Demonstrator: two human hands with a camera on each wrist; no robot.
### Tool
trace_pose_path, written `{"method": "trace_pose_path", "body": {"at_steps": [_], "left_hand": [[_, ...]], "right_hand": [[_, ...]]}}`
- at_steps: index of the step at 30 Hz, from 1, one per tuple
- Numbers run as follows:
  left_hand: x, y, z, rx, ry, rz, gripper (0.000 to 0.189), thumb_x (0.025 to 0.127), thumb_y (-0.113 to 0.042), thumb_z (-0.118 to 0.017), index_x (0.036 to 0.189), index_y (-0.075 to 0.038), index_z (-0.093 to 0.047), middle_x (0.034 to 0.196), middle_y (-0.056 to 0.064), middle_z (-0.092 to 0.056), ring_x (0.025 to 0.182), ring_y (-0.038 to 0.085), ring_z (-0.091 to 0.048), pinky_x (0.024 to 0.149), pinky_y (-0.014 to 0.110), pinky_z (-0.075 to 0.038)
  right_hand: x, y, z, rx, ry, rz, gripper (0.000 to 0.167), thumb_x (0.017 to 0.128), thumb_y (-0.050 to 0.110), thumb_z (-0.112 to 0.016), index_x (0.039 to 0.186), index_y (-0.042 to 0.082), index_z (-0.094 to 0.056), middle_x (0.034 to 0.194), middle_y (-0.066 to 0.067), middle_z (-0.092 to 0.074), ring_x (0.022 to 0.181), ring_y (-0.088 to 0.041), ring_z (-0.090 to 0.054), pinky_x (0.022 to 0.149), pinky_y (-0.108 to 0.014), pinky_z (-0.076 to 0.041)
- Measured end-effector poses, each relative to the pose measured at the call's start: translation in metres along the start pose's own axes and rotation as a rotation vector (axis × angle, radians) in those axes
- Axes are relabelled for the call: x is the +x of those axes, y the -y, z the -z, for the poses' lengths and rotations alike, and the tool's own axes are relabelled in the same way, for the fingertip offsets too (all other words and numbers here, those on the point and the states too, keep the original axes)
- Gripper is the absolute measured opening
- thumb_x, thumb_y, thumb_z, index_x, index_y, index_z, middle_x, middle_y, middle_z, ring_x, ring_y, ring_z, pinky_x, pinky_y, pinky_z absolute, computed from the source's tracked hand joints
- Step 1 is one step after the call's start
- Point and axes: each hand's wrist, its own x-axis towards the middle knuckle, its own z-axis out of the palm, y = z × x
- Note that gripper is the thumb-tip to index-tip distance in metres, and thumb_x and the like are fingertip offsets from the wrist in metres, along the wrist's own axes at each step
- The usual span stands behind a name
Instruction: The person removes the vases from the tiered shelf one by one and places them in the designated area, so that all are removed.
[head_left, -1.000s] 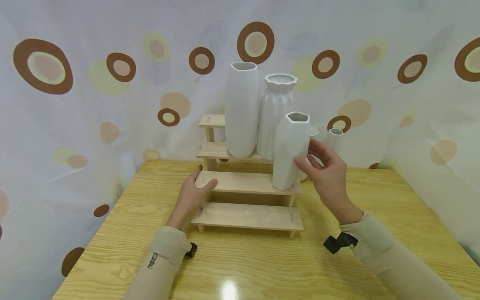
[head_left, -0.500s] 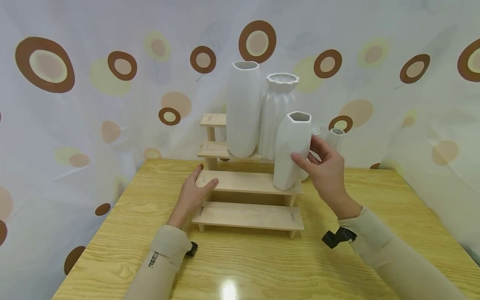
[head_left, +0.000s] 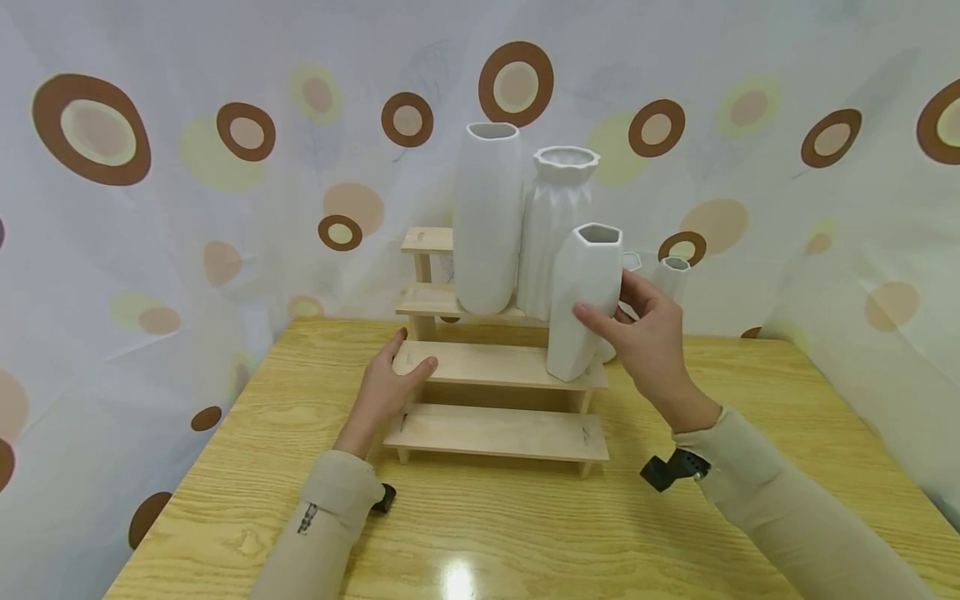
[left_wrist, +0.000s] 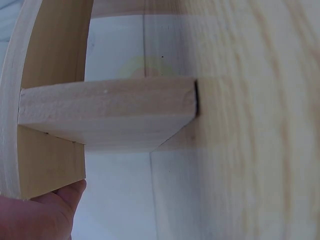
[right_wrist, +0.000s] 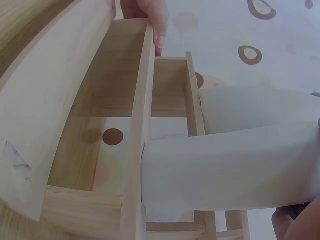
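Observation:
My right hand [head_left: 652, 342] holds a white faceted vase [head_left: 573, 292] with a five-sided mouth, thumb on its front and fingers round its right side. The vase's base rests at the right end of the second step of a tiered wooden display stand [head_left: 480, 364]. At the left end of that step, my left hand [head_left: 382, 392] grips the board, thumb on top. The left wrist view catches part of this hand [left_wrist: 40, 215] at the board's edge. In the right wrist view, the faceted vase [right_wrist: 225, 170] stands against the step, with the right hand [right_wrist: 305, 225] at its upper part.
A tall smooth white vase [head_left: 487, 225] and a pleated vase with a scalloped rim [head_left: 547, 233] stand on the third step. Behind the right hand are more white vases, including a slim one [head_left: 672, 279], partly hidden. A patterned cloth backdrop [head_left: 247, 208] surrounds the wooden table [head_left: 480, 533].
My right hand has moved slightly left, its thumb sliding further across the vase's front and its fingers closing round the side. The vase and the left hand stay in place on the stand.

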Motion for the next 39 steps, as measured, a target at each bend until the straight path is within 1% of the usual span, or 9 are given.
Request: {"method": "trace_pose_path", "body": {"at_steps": [4,11,18,27,30,35,39], "left_hand": [[-0.001,-0.001,0.001,-0.003,0.005,-0.001,0.096,0.088,-0.062,-0.064,0.158,-0.012,-0.022,0.161,0.003,-0.023,0.148,0.027,-0.017,0.117,0.050,-0.022],[-0.001,-0.002,0.001,-0.009,0.011,0.000,0.095,0.088,-0.061,-0.064,0.159,-0.012,-0.022,0.161,0.004,-0.022,0.148,0.027,-0.017,0.117,0.050,-0.022],[0.000,-0.001,0.000,-0.002,0.009,0.002,0.096,0.088,-0.063,-0.063,0.159,-0.013,-0.021,0.162,0.003,-0.022,0.148,0.027,-0.017,0.117,0.050,-0.022],[-0.001,-0.001,0.001,-0.005,0.010,-0.003,0.096,0.089,-0.061,-0.063,0.158,-0.010,-0.022,0.162,0.004,-0.022,0.148,0.028,-0.017,0.117,0.050,-0.021],[-0.001,-0.001,0.001,-0.005,0.008,0.010,0.096,0.088,-0.063,-0.063,0.159,-0.013,-0.022,0.162,0.002,-0.022,0.148,0.026,-0.017,0.117,0.049,-0.021],[-0.001,0.000,0.001,-0.005,0.009,0.015,0.097,0.087,-0.065,-0.062,0.159,-0.013,-0.022,0.161,0.000,-0.021,0.148,0.025,-0.016,0.117,0.049,-0.022],[-0.001,0.000,0.001,-0.006,0.009,0.008,0.098,0.087,-0.066,-0.062,0.159,-0.012,-0.021,0.161,0.000,-0.022,0.148,0.025,-0.016,0.117,0.050,-0.022]], "right_hand": [[0.001,0.002,-0.001,-0.001,-0.007,-0.014,0.059,0.080,0.010,-0.084,0.133,0.002,-0.060,0.126,-0.012,-0.061,0.113,-0.022,-0.059,0.091,-0.025,-0.052],[0.000,0.005,-0.001,0.036,-0.031,-0.023,0.059,0.078,0.009,-0.086,0.132,0.003,-0.062,0.126,-0.012,-0.062,0.112,-0.023,-0.059,0.090,-0.025,-0.053],[-0.002,0.005,0.003,0.057,-0.048,-0.010,0.058,0.077,0.006,-0.085,0.131,0.003,-0.063,0.125,-0.012,-0.062,0.112,-0.024,-0.059,0.088,-0.025,-0.053],[-0.008,0.006,0.011,0.060,-0.076,-0.029,0.055,0.077,0.007,-0.086,0.128,0.003,-0.064,0.122,-0.012,-0.063,0.109,-0.024,-0.060,0.086,-0.024,-0.054],[-0.010,0.006,0.014,0.061,-0.092,-0.029,0.055,0.077,0.007,-0.086,0.127,0.003,-0.065,0.121,-0.012,-0.063,0.108,-0.024,-0.059,0.086,-0.024,-0.054],[-0.012,0.008,0.017,0.117,-0.115,-0.028,0.055,0.075,0.002,-0.086,0.126,0.000,-0.065,0.119,-0.013,-0.064,0.108,-0.025,-0.060,0.085,-0.024,-0.054],[-0.013,0.009,0.021,0.134,-0.120,-0.017,0.054,0.075,0.000,-0.085,0.126,0.000,-0.065,0.119,-0.014,-0.064,0.107,-0.026,-0.061,0.085,-0.025,-0.055]]}}
